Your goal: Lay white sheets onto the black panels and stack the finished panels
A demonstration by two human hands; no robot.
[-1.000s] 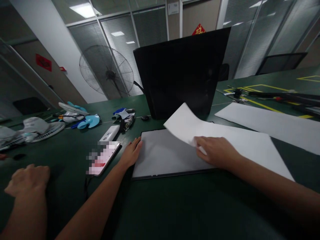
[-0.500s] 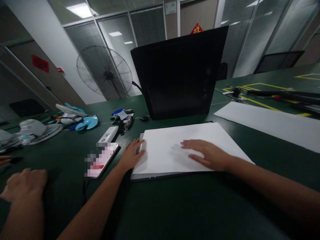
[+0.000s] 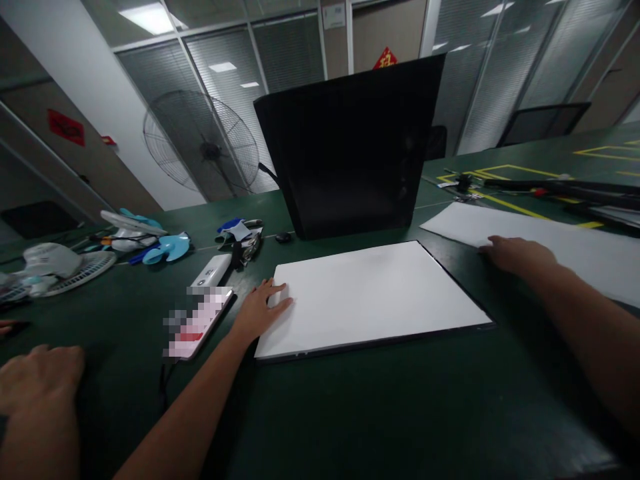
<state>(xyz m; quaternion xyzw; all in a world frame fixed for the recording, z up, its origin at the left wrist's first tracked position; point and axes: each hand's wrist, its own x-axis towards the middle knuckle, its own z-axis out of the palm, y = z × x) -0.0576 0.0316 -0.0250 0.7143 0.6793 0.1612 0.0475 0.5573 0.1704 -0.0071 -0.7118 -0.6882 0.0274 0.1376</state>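
A white sheet (image 3: 370, 293) lies flat over a dark-edged flat panel (image 3: 380, 341) on the green table (image 3: 350, 413). My left hand (image 3: 260, 311) rests open on the sheet's left edge, fingers flat. My right hand (image 3: 517, 255) has its fingers down on the near edge of a second, long white sheet (image 3: 560, 250) at the right. A large black upright panel (image 3: 350, 143) stands just behind the flat panel.
A phone (image 3: 197, 321) and a white power bank (image 3: 213, 270) lie left of my left hand. Another person's hand (image 3: 35, 387) rests at the lower left. Small fan parts (image 3: 165, 245) and a fan grille (image 3: 65, 270) lie far left. A pedestal fan (image 3: 200, 143) stands behind.
The right hand laid the lifted white sheet flat over the panel, smoothed it, then moved away right to the long sheet. The left hand stayed at the panel's left edge.
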